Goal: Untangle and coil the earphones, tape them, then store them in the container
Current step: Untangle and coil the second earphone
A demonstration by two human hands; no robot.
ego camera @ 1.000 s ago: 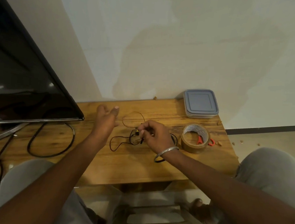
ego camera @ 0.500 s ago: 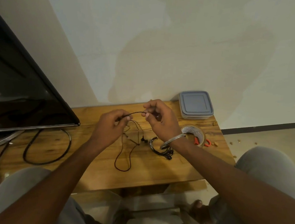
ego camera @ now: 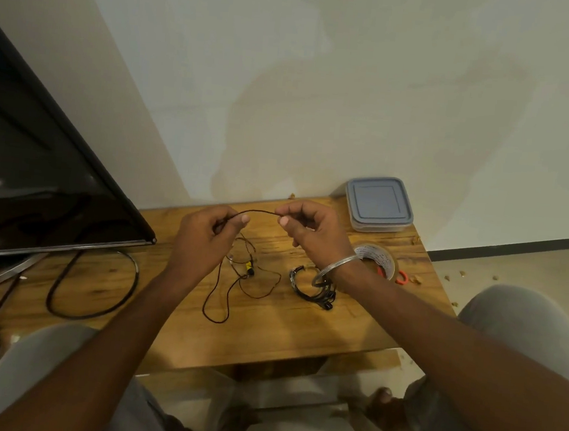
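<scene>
The left grip [ego camera: 206, 232] pinches the thin dark cord of the earphones [ego camera: 262, 211] between thumb and forefinger, its other fingers curled in. The right grip [ego camera: 312, 233] pinches the same cord a little farther along. A short arched stretch runs between the two, held up above the bench [ego camera: 266, 334]. The fingers hide how the cord passes through either palm.

Below the left grip the rest of the earphones hangs down and lies on the bench in loose, crossing loops, with a small yellow piece [ego camera: 248, 266] in the tangle. The earbuds are too small to pick out.

Under the right wrist a second bundle of black cord [ego camera: 304, 291] lies coiled on the bench, partly covered by the wrist and its metal bangle [ego camera: 335, 268].

Just right of that wrist lies a roll of brown tape [ego camera: 381, 258], its near side hidden behind the arm. Orange scissor handles [ego camera: 403, 278] peek out beside it, and the blades cannot be seen.

Beyond the right grip, at the back corner against the wall, sits the container [ego camera: 378, 203] with its grey lid on. What it holds cannot be seen.

Well to the left of the left grip a dark screen [ego camera: 38, 176] is cut off by the frame edge. A thick black cable [ego camera: 95, 315] loops on the bench under it and runs out of view. The person's knees are cropped at both lower corners.
</scene>
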